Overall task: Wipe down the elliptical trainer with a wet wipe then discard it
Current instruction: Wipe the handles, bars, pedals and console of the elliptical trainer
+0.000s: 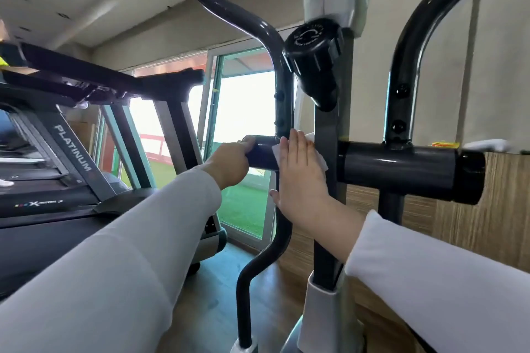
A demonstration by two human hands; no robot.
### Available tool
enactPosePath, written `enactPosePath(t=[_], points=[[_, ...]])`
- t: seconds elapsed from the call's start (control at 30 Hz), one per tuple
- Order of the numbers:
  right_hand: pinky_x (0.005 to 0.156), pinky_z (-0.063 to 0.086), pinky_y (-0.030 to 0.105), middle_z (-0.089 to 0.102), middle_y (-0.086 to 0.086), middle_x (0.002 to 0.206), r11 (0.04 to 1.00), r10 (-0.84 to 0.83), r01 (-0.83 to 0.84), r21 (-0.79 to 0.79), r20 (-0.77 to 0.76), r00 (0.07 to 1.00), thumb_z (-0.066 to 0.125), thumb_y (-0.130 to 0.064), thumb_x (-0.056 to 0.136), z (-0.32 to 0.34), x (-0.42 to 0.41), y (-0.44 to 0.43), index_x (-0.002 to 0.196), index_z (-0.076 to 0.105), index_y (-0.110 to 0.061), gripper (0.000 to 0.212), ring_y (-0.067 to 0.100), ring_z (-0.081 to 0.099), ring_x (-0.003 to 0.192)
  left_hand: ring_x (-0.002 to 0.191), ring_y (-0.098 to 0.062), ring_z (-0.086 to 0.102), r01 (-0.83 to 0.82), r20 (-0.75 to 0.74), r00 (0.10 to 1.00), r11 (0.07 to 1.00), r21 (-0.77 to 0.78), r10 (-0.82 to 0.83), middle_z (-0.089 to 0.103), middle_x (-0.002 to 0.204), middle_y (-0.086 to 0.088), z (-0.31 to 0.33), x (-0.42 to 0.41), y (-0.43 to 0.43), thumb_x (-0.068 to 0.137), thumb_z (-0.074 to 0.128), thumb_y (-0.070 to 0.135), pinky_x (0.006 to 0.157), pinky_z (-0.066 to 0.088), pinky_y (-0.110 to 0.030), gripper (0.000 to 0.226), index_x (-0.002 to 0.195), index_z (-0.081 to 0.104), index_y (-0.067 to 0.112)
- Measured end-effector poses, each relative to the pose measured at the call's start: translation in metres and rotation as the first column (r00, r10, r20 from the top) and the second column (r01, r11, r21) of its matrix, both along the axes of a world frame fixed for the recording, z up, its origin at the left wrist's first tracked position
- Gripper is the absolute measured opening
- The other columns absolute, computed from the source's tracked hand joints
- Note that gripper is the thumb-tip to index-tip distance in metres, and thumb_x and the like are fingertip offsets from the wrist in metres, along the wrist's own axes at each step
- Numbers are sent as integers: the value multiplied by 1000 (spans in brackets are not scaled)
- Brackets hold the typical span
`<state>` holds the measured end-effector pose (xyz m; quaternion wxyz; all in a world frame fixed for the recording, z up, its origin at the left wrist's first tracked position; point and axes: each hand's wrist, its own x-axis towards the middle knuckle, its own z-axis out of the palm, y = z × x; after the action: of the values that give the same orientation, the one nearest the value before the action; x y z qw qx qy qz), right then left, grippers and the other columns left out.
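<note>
My left hand (229, 159) grips the dark grey tubular elliptical crossbar (262, 153), likely to steady it; right hand (301, 178), fingers flat, presses the white wet wipe (321, 163) on at its 3 o'clock.

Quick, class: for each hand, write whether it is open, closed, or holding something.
Left hand: grips the end of the crossbar.
Right hand: open, fingers flat, pressing the wet wipe on the crossbar.

Glossy grey metal crossbar (395, 163), black plastic knob (314, 51), wood-grain wall panel (487, 209).
</note>
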<state>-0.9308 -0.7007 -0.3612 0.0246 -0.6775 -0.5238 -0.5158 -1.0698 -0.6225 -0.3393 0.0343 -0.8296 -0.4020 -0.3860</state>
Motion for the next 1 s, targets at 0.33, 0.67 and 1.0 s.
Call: enactPosePath(t=[0.33,0.67,1.0], points=[[118,8,47,2,30,157,991,60,-46,123,-107,992,43,-65,89,17,-10,21,149,-6,5,105,40,7,146,85,-24,53,34,17,999,999,-29,-33,56,117,-20,-1,-5,4,94,32,-2,71,40,-26,60,149,26,21],[118,-8,44,-21,21,156,989,116,-70,-128,399,910,14,-53,100,2,21,11,146,-20,1,79,33,-16,146,101,-23,57,84,130,989,995,-57,-76,54,130,-13,-3,-5,16,95,33,0,76,40,-20,58,146,34,27],[118,13,45,29,23,153,976,218,-194,-102,351,911,45,-42,95,6,33,-7,148,27,2,71,38,25,142,117,-26,52,130,264,958,990,-54,-111,38,148,-15,-16,-1,5,90,33,-8,90,45,-16,67,151,25,19]])
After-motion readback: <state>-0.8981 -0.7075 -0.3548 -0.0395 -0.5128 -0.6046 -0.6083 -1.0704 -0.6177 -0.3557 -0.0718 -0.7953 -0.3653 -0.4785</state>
